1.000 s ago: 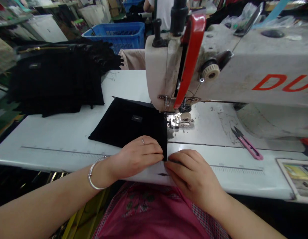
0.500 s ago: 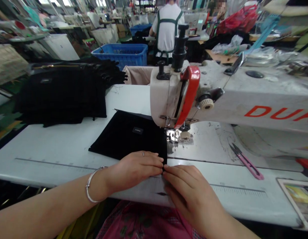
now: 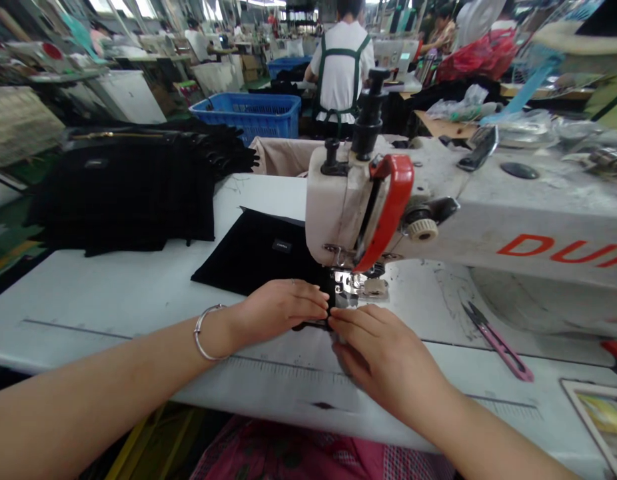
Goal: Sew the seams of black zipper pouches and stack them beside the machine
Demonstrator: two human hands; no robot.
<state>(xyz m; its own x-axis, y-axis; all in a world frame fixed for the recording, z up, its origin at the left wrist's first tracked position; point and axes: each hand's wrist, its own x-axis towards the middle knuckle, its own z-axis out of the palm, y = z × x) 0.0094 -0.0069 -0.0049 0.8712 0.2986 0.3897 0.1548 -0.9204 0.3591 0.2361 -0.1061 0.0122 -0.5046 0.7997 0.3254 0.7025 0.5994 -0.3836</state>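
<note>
A black fabric piece (image 3: 258, 253) with a small dark label (image 3: 282, 247) lies on the sewing machine table, its right edge under the presser foot (image 3: 344, 283). My left hand (image 3: 283, 308) rests flat over its near part, fingers stretched towards the right edge. Close beside it, my right hand (image 3: 383, 340) has its fingers pressed together at the near right corner, gripping the fabric edge. The fingertips of both hands almost meet just in front of the foot. Above stands the white sewing machine head (image 3: 333, 207) with a red lever cover (image 3: 391, 207).
Pink thread snips (image 3: 503, 347) lie to the right on the machine bed. A stack of black fabric pieces (image 3: 123, 193) sits at the back left. Beyond are a blue crate (image 3: 248, 113) and a person in a white shirt (image 3: 341, 67).
The fabric piece has slid away from me along the presser foot. Both my hands have moved forward with it, and the view has tilted slightly.
</note>
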